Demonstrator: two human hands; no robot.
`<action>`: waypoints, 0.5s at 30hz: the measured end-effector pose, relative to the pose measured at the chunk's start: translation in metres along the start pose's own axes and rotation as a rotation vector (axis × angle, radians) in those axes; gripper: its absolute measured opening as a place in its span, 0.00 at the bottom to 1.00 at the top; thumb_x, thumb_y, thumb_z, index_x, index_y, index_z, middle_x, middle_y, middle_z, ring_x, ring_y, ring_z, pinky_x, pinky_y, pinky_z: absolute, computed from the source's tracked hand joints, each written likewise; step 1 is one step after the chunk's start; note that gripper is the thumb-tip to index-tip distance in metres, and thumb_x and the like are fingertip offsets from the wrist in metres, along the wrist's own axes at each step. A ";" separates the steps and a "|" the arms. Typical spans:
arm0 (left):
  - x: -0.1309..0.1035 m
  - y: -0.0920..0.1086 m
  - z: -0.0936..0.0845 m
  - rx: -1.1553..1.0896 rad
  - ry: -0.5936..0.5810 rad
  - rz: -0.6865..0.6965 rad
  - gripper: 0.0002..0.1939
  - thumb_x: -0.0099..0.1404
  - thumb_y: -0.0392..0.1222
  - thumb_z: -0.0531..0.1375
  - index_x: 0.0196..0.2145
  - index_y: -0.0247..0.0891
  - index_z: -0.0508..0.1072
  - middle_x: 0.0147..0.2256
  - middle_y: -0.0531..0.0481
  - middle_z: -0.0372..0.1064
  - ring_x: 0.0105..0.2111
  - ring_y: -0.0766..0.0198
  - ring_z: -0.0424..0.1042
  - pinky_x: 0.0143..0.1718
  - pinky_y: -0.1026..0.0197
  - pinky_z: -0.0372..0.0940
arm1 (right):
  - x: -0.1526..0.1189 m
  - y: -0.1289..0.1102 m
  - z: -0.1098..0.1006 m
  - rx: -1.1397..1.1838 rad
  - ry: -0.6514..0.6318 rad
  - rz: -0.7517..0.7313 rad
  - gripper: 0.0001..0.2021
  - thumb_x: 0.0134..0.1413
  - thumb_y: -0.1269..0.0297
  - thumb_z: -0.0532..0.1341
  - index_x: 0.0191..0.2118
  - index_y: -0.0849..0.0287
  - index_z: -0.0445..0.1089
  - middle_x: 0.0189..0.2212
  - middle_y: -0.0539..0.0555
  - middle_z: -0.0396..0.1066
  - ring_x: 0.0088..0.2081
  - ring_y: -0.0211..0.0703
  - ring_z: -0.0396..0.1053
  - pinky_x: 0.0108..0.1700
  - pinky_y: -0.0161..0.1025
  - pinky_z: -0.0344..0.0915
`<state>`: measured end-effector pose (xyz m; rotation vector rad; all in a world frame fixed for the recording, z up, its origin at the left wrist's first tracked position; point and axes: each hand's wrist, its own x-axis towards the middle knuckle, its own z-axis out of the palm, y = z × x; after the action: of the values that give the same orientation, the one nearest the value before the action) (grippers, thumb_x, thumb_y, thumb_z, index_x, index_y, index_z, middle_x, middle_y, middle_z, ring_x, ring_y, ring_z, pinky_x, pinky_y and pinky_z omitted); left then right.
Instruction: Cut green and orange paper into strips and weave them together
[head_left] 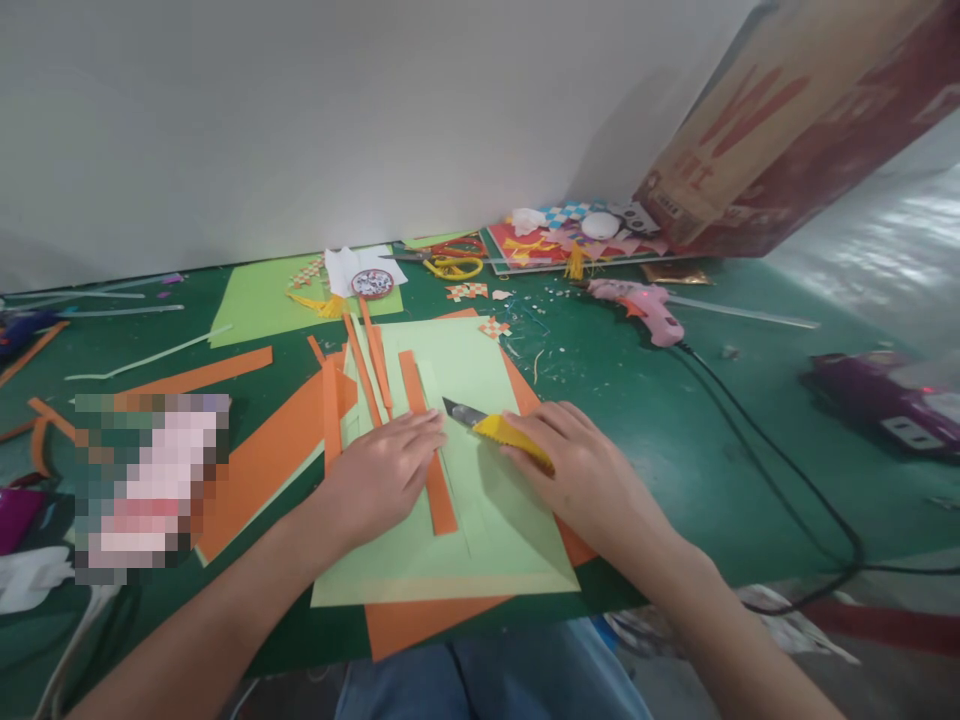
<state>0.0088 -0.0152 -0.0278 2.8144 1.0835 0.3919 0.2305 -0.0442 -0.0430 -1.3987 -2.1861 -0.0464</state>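
**Cutting strips from the green sheet**

Your right hand (pixel 581 465) grips the yellow utility knife (pixel 499 428), blade apparently on the light green sheet (pixel 480 520). Your left hand (pixel 390 470) lies flat, pinning the orange strip (pixel 431 450) on that sheet. Next, draw the blade straight, clear of your fingertips.

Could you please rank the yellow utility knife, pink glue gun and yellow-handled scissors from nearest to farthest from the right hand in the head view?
From the right hand:
1. Yellow utility knife, held in it.
2. Pink glue gun, beyond, to the right.
3. Yellow-handled scissors, far back near the wall.
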 end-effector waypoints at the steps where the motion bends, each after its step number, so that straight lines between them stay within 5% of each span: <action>1: 0.000 0.000 0.000 0.006 0.006 0.005 0.17 0.69 0.36 0.46 0.48 0.32 0.71 0.53 0.44 0.67 0.55 0.60 0.65 0.55 0.55 0.64 | 0.001 0.000 0.001 -0.002 0.000 0.001 0.09 0.58 0.68 0.55 0.41 0.64 0.70 0.31 0.58 0.68 0.36 0.50 0.66 0.38 0.47 0.68; 11: -0.001 0.007 0.000 0.083 0.171 0.187 0.15 0.67 0.31 0.47 0.40 0.32 0.73 0.42 0.45 0.76 0.44 0.60 0.74 0.52 0.54 0.67 | -0.014 -0.003 -0.009 0.019 -0.020 -0.036 0.11 0.60 0.67 0.53 0.44 0.65 0.68 0.31 0.57 0.69 0.34 0.47 0.66 0.36 0.44 0.68; 15: 0.005 0.005 0.004 0.114 0.272 0.077 0.13 0.69 0.38 0.50 0.41 0.34 0.73 0.40 0.46 0.77 0.42 0.59 0.75 0.50 0.54 0.68 | -0.016 -0.006 -0.013 0.035 -0.026 -0.039 0.11 0.62 0.68 0.50 0.42 0.62 0.68 0.31 0.56 0.68 0.33 0.46 0.66 0.36 0.43 0.68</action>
<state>0.0160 -0.0154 -0.0295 2.9740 1.0759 0.7638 0.2363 -0.0645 -0.0377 -1.3447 -2.2253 -0.0043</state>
